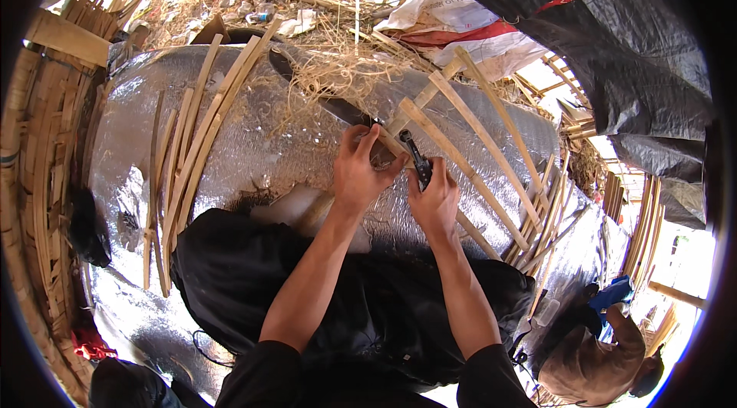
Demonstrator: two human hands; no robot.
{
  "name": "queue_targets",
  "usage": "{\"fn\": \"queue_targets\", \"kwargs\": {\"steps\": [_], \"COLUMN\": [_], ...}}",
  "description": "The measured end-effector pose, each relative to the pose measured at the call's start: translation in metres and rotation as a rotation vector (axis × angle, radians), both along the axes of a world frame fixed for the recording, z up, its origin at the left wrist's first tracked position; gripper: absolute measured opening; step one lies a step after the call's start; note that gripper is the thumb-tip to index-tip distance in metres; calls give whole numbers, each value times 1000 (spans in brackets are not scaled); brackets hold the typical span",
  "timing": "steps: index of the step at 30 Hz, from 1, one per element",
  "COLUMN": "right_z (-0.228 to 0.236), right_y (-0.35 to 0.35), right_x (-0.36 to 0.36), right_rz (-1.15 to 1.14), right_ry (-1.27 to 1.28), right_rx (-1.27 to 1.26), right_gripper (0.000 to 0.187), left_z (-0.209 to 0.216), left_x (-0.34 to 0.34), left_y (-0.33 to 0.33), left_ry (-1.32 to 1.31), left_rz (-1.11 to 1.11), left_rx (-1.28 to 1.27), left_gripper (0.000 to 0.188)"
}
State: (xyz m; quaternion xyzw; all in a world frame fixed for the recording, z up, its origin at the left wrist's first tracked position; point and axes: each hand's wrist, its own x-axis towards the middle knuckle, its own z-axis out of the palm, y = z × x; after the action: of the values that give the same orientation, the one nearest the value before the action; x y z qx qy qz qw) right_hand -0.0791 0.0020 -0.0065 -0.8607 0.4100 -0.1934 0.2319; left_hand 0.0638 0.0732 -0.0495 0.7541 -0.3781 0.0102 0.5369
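My left hand (361, 170) grips a pale bamboo strip (393, 141) over my lap and presses it against a long dark knife blade (326, 101) that runs up and to the left. My right hand (434, 201) is closed on the knife's black handle (418, 162), just right of my left hand. Both hands nearly touch. Dry bamboo shavings (338, 70) lie around the blade's far end.
A silver foil mat (253, 139) covers the ground. Cut bamboo strips lie in a bundle at the left (192, 147) and fanned out at the right (491, 139). Black tarp (614, 39) hangs upper right. Another person (599, 354) crouches at the lower right.
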Motion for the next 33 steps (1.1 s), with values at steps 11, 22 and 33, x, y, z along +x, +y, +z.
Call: {"fn": "queue_targets", "kwargs": {"steps": [11,22,33], "right_z": [36,74,33], "right_y": [-11,7,-12], "right_x": [-5,4,2], "right_rz": [101,198,239], "right_ry": [-87,-81,201], "right_rx": [36,-30,-25], "right_gripper": [25,35,38], "left_z": [-1,-3,-8], "left_x": [2,-2,-4], "left_y": [2,3,-1], "left_ry": [21,75,140], "left_rz": [-21,-19,-29], "left_rx": [178,255,210], "left_gripper": [75,75,76]}}
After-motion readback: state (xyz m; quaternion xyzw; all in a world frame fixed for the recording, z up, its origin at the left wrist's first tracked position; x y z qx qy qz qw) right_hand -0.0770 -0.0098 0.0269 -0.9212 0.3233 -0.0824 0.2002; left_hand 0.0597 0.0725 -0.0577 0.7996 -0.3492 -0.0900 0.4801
